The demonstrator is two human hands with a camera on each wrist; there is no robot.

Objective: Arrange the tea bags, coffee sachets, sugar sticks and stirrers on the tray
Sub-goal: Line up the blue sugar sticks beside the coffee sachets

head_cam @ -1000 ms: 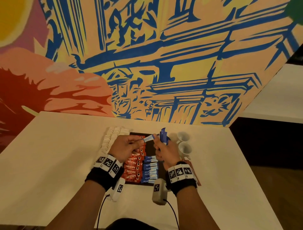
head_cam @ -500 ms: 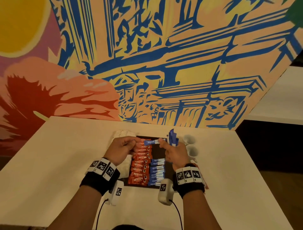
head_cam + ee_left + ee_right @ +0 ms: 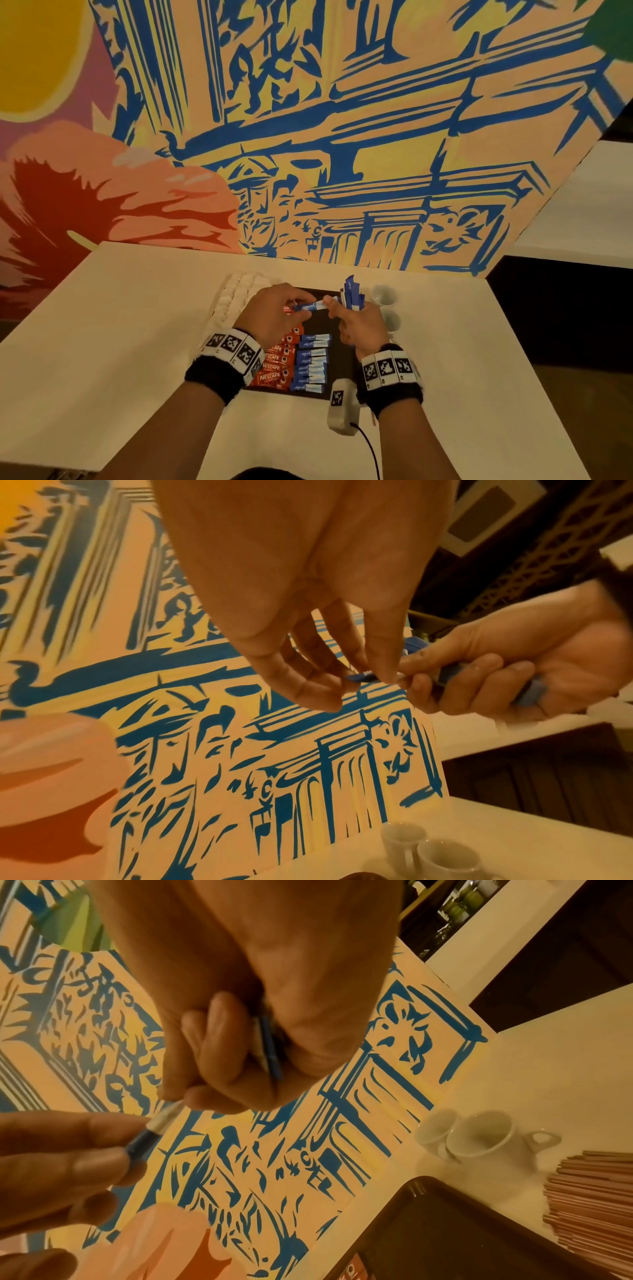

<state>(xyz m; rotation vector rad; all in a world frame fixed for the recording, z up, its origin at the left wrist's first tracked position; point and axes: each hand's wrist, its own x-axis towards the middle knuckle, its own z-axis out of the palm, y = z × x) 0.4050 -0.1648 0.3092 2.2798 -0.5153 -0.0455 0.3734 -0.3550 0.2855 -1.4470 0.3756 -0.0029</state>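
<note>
Hands [image 3: 274, 315] [image 3: 359, 325] stay over the tray [image 3: 339, 346]; each grip still pinches one blue sugar stick [image 3: 308, 306].

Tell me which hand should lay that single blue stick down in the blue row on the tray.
Left. The left hand already pinches the single blue stick above the tray, and the right hand is gripping the spare bundle.

My right hand [image 3: 246, 993] fist grips a bundle of blue sugar sticks [image 3: 270, 1047]; its fingers [image 3: 205, 1096] & my left hand [image 3: 61, 1153] pinch one stick [image 3: 154, 1131] betw. them. Below-right of fingers: two white cups [image 3: 476, 1137], dark tray [image 3: 445, 1231], stirrers [image 3: 596, 1199] on bench [image 3: 565, 1069].
</note>
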